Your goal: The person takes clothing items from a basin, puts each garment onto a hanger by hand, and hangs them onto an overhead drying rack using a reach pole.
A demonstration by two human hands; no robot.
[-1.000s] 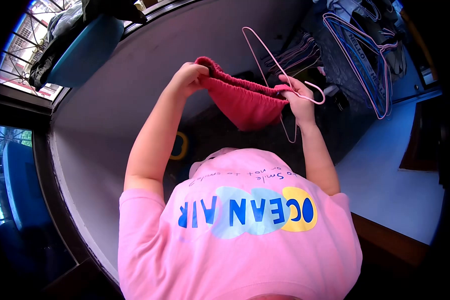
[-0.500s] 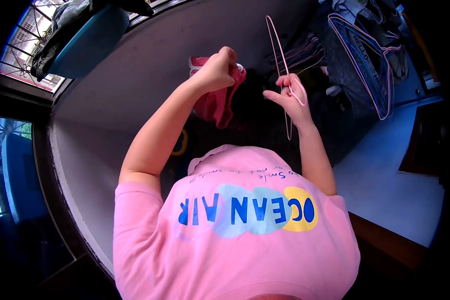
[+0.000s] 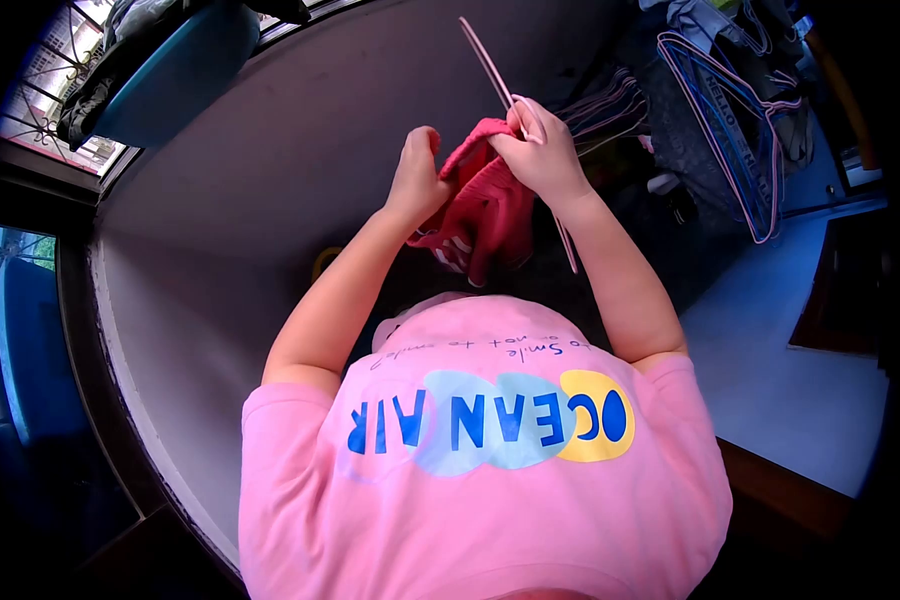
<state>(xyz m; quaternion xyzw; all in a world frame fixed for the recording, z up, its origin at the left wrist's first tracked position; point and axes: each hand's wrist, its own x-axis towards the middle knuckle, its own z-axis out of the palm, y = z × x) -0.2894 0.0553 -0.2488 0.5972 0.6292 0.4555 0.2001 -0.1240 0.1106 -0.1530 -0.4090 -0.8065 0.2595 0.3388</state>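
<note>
A red garment [image 3: 490,225] with white stripes and a gathered, waistband-like edge hangs between my hands, its opening held apart. My left hand [image 3: 418,180] is closed on the left side of that edge, some of its fingers hidden by the cloth. My right hand [image 3: 545,155] grips a thin pink clothes hanger [image 3: 485,60] and pinches the edge's right side too. The hanger tilts, seen nearly edge-on, with its top end above the garment and its lower end showing below my right wrist.
Several pink and blue hangers [image 3: 720,130] hang at the right, by grey and dark clothes. More hangers [image 3: 610,105] are bunched behind my right hand. A blue basin [image 3: 185,80] with dark cloth stands by the barred window at upper left. A grey wall [image 3: 270,150] runs along the left.
My right hand has moved left with the hanger and taken hold of the garment's edge. The garment has shifted right and its opening is spread between both hands.
</note>
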